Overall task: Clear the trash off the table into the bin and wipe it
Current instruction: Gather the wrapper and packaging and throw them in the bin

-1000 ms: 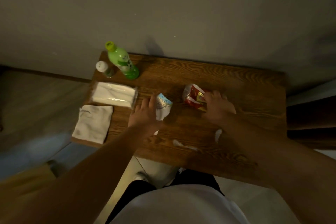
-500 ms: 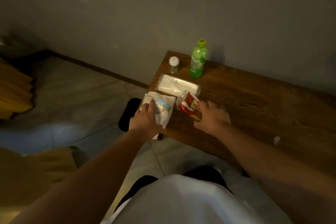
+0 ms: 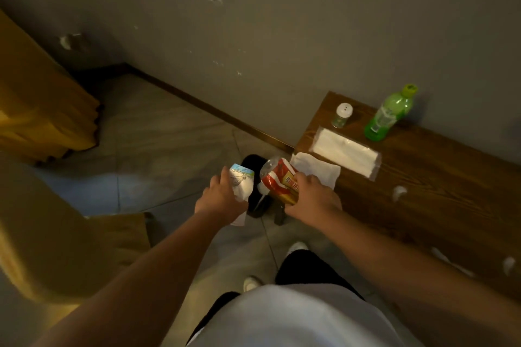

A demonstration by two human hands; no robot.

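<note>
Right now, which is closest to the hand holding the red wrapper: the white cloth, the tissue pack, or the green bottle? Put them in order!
From the right hand:
1. White cloth, at the table's corner, just beyond it.
2. Tissue pack, further along the table.
3. Green bottle, by the wall, farthest.

One head-worn wide-angle view looked steeply down and forward past the wearer's torso and forearms; it faced the grey wall [image 3: 282, 36], with the floor [image 3: 169, 135] left and the wooden table [image 3: 437, 177] close at right.
</note>
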